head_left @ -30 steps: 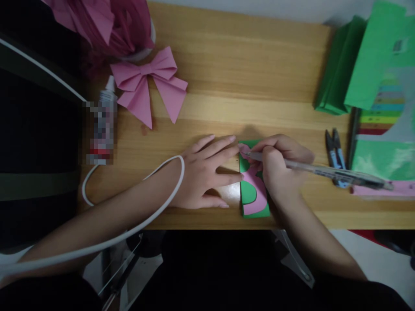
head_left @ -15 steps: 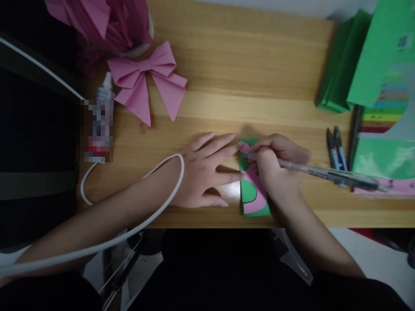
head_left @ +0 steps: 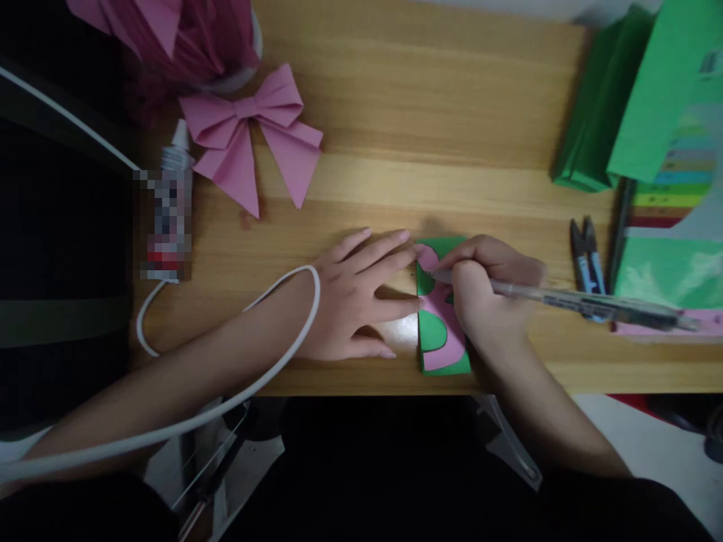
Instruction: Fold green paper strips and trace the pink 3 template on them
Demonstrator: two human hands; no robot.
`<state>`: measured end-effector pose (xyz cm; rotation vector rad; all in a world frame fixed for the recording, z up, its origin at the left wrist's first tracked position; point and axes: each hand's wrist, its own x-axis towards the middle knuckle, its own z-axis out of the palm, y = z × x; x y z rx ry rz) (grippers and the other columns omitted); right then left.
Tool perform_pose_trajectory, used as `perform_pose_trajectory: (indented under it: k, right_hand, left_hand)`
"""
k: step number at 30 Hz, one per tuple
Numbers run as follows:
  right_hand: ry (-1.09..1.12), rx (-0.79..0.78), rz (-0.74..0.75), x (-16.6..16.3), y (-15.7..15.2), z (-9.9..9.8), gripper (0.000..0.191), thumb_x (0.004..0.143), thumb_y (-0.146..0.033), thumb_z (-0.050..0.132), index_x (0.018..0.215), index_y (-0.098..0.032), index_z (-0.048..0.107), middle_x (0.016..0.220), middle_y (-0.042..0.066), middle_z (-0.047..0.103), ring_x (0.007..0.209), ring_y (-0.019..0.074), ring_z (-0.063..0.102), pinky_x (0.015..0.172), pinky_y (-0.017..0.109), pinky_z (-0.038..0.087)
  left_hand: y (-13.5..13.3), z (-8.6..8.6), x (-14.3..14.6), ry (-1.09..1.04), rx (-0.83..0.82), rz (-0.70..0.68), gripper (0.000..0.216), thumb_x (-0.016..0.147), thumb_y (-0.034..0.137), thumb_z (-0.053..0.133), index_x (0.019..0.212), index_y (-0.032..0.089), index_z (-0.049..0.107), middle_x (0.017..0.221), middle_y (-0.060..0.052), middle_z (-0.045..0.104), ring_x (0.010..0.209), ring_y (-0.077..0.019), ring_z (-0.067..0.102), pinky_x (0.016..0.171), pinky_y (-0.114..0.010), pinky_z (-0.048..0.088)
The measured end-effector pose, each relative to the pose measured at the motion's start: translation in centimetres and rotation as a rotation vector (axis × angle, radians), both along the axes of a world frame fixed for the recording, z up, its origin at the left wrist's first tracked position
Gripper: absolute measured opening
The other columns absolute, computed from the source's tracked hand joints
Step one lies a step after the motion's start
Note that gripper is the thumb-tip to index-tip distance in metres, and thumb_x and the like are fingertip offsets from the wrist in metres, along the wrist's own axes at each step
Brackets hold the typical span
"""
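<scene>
My left hand [head_left: 361, 297] lies flat on the wooden table with its fingers spread. Some of its fingertips touch the left edge of a small green piece of paper [head_left: 434, 331]. A curved pink paper shape [head_left: 453, 342] lies on the green piece, partly hidden by my right hand. In my right hand [head_left: 491, 290] is a clear pen [head_left: 565, 299], gripped near its tip. The tip rests at the edge of the pink shape, near the upper part of the green piece. A white cable [head_left: 271, 369] loops over my left wrist.
A pink paper bow [head_left: 248, 109] and a tube [head_left: 169, 203] lie at the left, below a bundle of dark pink material [head_left: 208, 45]. On the right are small snips [head_left: 587, 260], folded green paper [head_left: 593, 113] and a green packet [head_left: 666, 263]. The table's front edge [head_left: 361, 388] runs close to my hands.
The pen tip and my right hand have shifted slightly right and down along the pink shape's edge. My left hand stays flat in its place.
</scene>
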<state>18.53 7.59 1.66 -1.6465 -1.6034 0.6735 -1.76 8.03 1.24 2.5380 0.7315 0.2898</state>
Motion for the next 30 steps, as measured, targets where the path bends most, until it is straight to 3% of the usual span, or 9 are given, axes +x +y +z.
perform_pose_trajectory:
  k: [16, 30]
  right_hand:
    - [0.108, 0.006, -0.023, -0.29, -0.21, -0.63, 0.02, 0.076, -0.013, 0.053, 0.066, -0.02, 0.069, 0.059, -0.003, 0.068, 0.045, 0.0093, 0.055, 0.047, 0.023, 0.044]
    - [0.081, -0.022, -0.021, 0.18, -0.15, -0.49, 0.022, 0.072, -0.012, 0.052, 0.056, -0.022, 0.062, 0.047, -0.003, 0.056, 0.041, 0.0107, 0.049, 0.041, 0.025, 0.037]
  left_hand:
    - [0.01, -0.14, -0.02, 0.005, 0.006, 0.0, 0.06, 0.079, 0.055, 0.077, 0.132, 0.031, 0.064, 0.158, -0.012, 0.041, 0.151, -0.0335, 0.028, 0.121, -0.052, 0.02]
    - [0.1, -0.13, -0.03, 0.023, 0.016, -0.009, 0.058, 0.08, 0.055, 0.076, 0.132, 0.032, 0.064, 0.158, -0.01, 0.041, 0.15, -0.0337, 0.03, 0.121, -0.052, 0.022]
